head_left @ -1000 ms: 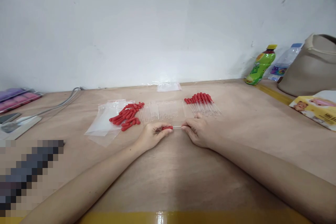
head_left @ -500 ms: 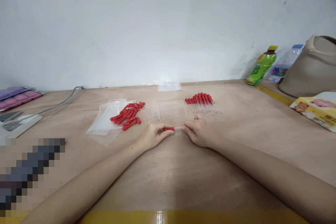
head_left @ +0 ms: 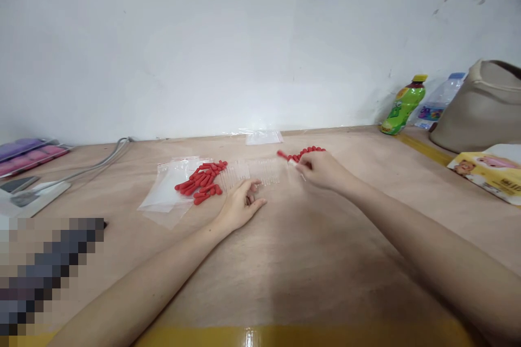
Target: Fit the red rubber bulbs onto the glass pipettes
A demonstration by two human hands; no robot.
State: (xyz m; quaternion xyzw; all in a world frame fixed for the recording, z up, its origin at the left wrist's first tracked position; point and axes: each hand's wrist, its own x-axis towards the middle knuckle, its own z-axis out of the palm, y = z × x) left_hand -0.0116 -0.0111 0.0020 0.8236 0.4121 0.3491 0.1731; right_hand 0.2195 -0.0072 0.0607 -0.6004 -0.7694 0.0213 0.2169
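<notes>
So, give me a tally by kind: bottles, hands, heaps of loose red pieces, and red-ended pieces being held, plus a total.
Bottles: 2 (green bottle, clear bottle)
Hands: 2 (left hand, right hand)
Heap of loose red pieces: 1
Held red-ended piece: 1
Total: 6

Red-topped dropper (head_left: 281,154) is blurred in the right hand (head_left: 319,168), which hides much of the dropper row (head_left: 312,149); bag (head_left: 474,111) runs off right edge.
</notes>
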